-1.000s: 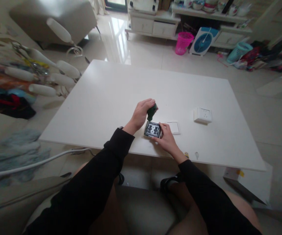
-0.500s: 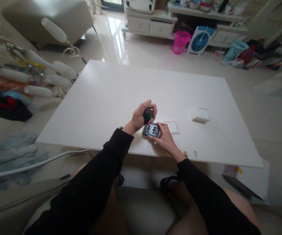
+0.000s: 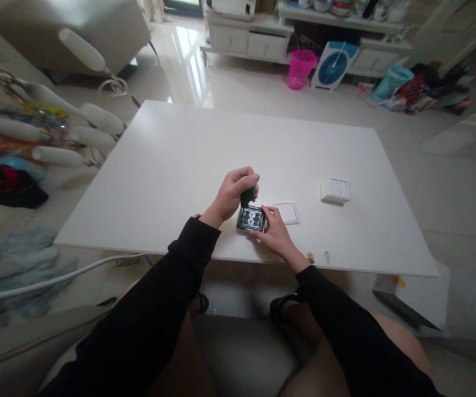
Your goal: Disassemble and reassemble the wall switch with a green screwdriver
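Observation:
My left hand (image 3: 230, 193) is closed around the dark green handle of a screwdriver (image 3: 247, 196), held upright over a dark grey socket module (image 3: 251, 218) that lies on the white table (image 3: 180, 165). My right hand (image 3: 274, 231) grips the right side of that module and steadies it. A flat white cover plate (image 3: 287, 213) lies just right of the module. Farther right on the table sits a complete white wall socket (image 3: 335, 190).
Two small screws (image 3: 318, 257) lie near the table's front edge. A drying rack with white tips (image 3: 68, 132) and clothes stands left of the table. A white cable (image 3: 55, 275) runs along the floor at left. A pink bin (image 3: 299, 69) and a fan (image 3: 331, 69) stand by the far shelves.
My left hand has brought the screwdriver down from a tilted hold to upright over the module. The right hand has stayed on the module. The view has drifted slightly.

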`<action>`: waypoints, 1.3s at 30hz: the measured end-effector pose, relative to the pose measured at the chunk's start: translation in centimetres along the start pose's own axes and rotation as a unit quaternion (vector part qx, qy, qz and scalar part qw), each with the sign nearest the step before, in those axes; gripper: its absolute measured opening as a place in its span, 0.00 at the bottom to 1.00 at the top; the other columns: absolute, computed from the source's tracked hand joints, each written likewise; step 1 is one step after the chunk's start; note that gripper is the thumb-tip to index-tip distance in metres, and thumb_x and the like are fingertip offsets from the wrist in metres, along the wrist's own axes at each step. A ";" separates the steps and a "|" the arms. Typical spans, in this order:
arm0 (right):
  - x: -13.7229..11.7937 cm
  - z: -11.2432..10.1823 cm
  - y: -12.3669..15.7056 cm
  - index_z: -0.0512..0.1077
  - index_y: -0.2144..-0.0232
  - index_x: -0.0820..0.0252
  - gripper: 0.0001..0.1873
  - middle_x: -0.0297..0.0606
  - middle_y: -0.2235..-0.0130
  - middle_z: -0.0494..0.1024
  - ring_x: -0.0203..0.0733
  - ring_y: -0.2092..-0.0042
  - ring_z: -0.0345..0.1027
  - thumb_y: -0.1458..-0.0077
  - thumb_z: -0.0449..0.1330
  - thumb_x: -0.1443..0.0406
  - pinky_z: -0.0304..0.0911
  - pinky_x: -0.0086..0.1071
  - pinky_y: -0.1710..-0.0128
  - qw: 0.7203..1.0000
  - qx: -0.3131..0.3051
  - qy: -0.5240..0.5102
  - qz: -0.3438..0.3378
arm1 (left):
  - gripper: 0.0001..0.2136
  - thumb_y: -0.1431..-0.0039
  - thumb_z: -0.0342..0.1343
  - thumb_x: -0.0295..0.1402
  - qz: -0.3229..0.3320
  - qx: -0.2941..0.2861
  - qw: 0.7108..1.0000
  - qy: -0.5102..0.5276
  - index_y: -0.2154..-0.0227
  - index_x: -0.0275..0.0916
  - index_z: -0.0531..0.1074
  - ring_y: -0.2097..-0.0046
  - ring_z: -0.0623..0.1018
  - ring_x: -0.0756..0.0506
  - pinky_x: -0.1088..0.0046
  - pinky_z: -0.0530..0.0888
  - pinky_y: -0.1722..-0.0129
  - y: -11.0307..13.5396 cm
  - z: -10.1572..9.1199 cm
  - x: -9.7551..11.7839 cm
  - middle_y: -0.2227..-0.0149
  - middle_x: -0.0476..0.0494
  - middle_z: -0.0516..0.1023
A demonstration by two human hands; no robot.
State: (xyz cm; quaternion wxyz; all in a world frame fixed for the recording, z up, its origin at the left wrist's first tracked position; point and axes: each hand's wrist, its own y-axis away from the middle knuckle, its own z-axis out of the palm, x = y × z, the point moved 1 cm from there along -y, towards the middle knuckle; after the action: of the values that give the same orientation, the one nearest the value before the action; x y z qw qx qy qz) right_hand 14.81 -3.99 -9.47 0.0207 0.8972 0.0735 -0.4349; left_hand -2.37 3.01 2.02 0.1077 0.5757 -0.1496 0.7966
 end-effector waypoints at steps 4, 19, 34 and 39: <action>0.2 0.0 0.0 0.62 0.33 0.59 0.48 0.48 0.40 0.64 0.57 0.36 0.62 0.54 0.73 0.62 0.57 0.52 0.31 1.000 -0.003 0.000 -0.001 | 0.22 0.39 0.56 0.53 0.007 0.030 0.999 -0.022 0.76 0.39 0.67 0.78 0.70 0.53 0.75 0.66 0.78 -0.2 -0.1 0.2 0.79 0.50 0.71; 0.3 0.2 0.0 0.62 0.32 0.60 0.48 0.49 0.39 0.64 0.58 0.35 0.61 0.53 0.73 0.61 0.56 0.52 0.30 1.000 -0.005 0.006 -0.002 | 0.23 0.44 0.60 0.56 0.039 -0.012 0.999 0.023 0.75 0.41 0.63 0.82 0.62 0.56 0.76 0.55 0.82 0.2 0.2 -0.5 0.80 0.55 0.65; 0.1 0.1 0.1 0.62 0.32 0.58 0.48 0.48 0.40 0.65 0.57 0.35 0.61 0.53 0.73 0.61 0.57 0.52 0.30 1.000 -0.005 0.001 -0.004 | 0.35 0.38 0.44 0.68 -0.025 -0.062 0.998 -0.014 0.80 0.40 0.67 0.82 0.63 0.54 0.74 0.60 0.80 -0.5 0.3 -0.7 0.85 0.52 0.63; 0.2 0.2 0.1 0.61 0.32 0.57 0.48 0.48 0.39 0.64 0.57 0.35 0.61 0.53 0.73 0.61 0.57 0.53 0.31 1.000 -0.003 -0.004 -0.006 | 0.30 0.38 0.47 0.67 0.004 0.033 0.999 -0.027 0.74 0.41 0.65 0.80 0.66 0.53 0.75 0.64 0.78 -0.6 1.0 -0.4 0.81 0.53 0.68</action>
State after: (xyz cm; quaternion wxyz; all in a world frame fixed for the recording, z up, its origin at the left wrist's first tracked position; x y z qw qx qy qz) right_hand 14.79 -4.06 -9.76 0.0214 0.8950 0.0804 -0.4381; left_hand -1.16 3.18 1.95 0.0814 0.5997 -0.1283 0.7857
